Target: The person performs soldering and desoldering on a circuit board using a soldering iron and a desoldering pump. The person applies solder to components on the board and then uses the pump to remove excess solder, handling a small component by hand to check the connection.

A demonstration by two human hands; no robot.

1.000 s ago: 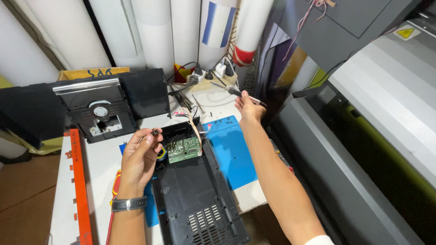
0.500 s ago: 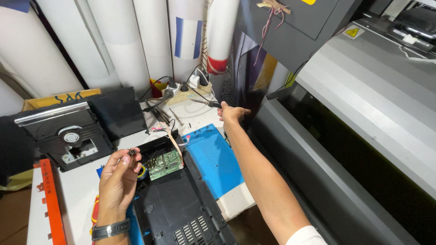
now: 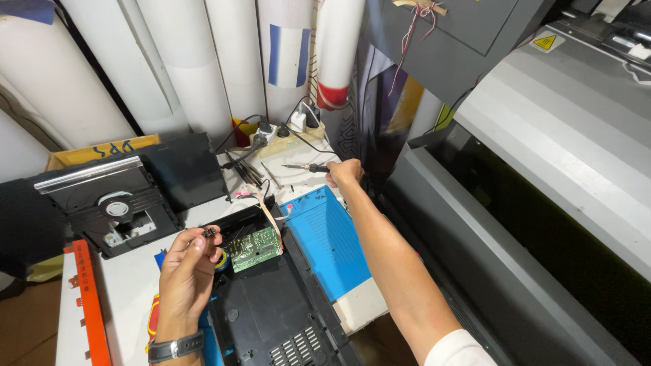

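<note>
The left hand (image 3: 186, 268) pinches a small black component (image 3: 209, 232) between fingertips, just above the green circuit board (image 3: 253, 247) lying in the open black casing (image 3: 271, 312). The right hand (image 3: 344, 173), reaching across the desk (image 3: 129, 291), grips a soldering iron (image 3: 305, 167) beyond the blue mat (image 3: 329, 237), tip pointing left, near the power strip (image 3: 288, 135).

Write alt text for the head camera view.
A person's left hand pinches a small black component above a green circuit board in an open black casing. Their right hand grips a soldering iron over the white workbench, beside a blue mat.
</note>
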